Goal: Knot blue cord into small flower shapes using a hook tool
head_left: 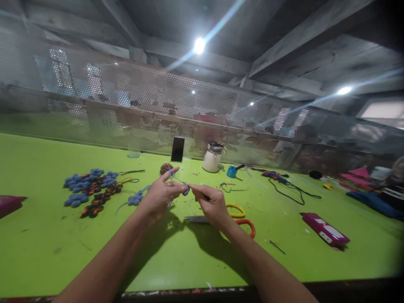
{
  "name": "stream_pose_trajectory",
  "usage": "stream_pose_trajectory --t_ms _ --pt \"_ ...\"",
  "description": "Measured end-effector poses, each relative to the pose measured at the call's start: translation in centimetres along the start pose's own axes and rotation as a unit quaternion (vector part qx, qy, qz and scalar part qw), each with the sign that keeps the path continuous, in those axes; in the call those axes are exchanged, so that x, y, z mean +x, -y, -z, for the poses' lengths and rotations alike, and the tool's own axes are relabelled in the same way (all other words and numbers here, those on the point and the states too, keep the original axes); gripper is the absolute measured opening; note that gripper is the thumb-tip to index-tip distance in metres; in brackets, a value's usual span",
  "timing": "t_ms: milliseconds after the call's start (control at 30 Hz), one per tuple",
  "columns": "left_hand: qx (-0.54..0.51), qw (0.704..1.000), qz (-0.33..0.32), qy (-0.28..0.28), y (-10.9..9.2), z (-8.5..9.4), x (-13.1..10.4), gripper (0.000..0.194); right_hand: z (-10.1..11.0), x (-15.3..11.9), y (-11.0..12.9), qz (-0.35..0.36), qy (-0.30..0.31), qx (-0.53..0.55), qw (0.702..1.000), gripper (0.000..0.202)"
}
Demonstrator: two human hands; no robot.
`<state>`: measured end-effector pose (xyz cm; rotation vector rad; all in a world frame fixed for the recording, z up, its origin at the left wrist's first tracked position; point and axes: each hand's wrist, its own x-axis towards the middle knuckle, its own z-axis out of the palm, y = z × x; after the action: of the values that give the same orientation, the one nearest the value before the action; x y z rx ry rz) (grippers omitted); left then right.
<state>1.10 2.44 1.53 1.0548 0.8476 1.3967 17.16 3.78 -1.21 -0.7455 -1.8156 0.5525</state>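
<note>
Blue yarn (179, 180) is stretched from a raised finger of the left hand (160, 193) to a small crocheted piece (186, 191) held above a bright green table (47, 269). The piece is pinched at the tips of the left thumb and a finger, so that the left hand is placed nearest to it; by the right hand (211, 203), set just to the right, a slender dark tool (207, 197) appears to be gripped, most of it hidden by the fingers. Between the two sets of fingertips the piece is framed, the yarn slanted down to it from the upper left. Its long axis cannot be told, nor whether the tool's tip is lodged in a loop. Scissors (198, 219) with yellow and orange handles are partly covered by the right hand, their blades pointed left. Beside the left forearm a single blue flower (135, 198) is seen, and farther left blue flowers (77, 184) are gathered with black-and-orange flowers (102, 197). Beyond the left hand, a multicoloured yarn ball (166, 169) is partly hidden
</note>
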Motion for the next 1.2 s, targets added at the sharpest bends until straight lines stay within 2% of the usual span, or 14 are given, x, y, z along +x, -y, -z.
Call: stream_pose_trajectory --t_ms 67,133,233,367,433,533,667,800,933,1200 --pt "0.002 1.000 0.002 0.017 -0.5 0.2 -0.1 0.091 1.1 0.2 -0.2 0.111 0.041 -0.127 0.985 0.030" --pt "0.024 1.000 -0.008 0.016 -0.7 0.4 -0.1 0.091 1.9 0.3 -0.2 0.160 0.075 -0.223 0.959 0.033" --pt "0.068 0.997 -0.027 -0.002 -0.8 0.7 0.0 0.092 2.7 0.5 0.1 0.173 0.096 -0.303 0.932 0.034" --pt "0.114 0.992 -0.050 -0.020 -1.0 0.8 -0.1 0.084 3.2 0.6 0.6 0.158 0.109 -0.335 0.922 0.028" --pt "0.119 0.991 -0.054 -0.011 -1.2 0.7 -0.2 0.078 3.4 0.6 1.0 0.147 0.116 -0.311 0.932 0.025" --pt "0.104 0.994 -0.040 0.004 -1.4 0.6 -0.4 0.070 3.6 0.7 1.5 0.122 0.115 -0.209 0.963 0.022" --pt "0.084 0.995 -0.020 0.040 -1.4 0.8 -0.4 0.065 3.6 0.9 1.8 0.031 0.123 -0.063 0.990 0.018" --pt "0.104 0.992 -0.015 0.076 -1.1 0.9 -0.3 0.053 3.4 0.9 1.5 -0.060 0.136 0.038 0.988 0.021" --pt "0.125 0.989 -0.017 0.083 -0.9 0.7 -0.3 0.041 3.2 0.9 1.0 -0.102 0.127 0.078 0.984 0.024" --pt "0.117 0.988 -0.038 0.089 -1.0 0.4 -0.6 0.047 3.3 1.1 1.3 -0.128 0.117 0.086 0.981 0.026"
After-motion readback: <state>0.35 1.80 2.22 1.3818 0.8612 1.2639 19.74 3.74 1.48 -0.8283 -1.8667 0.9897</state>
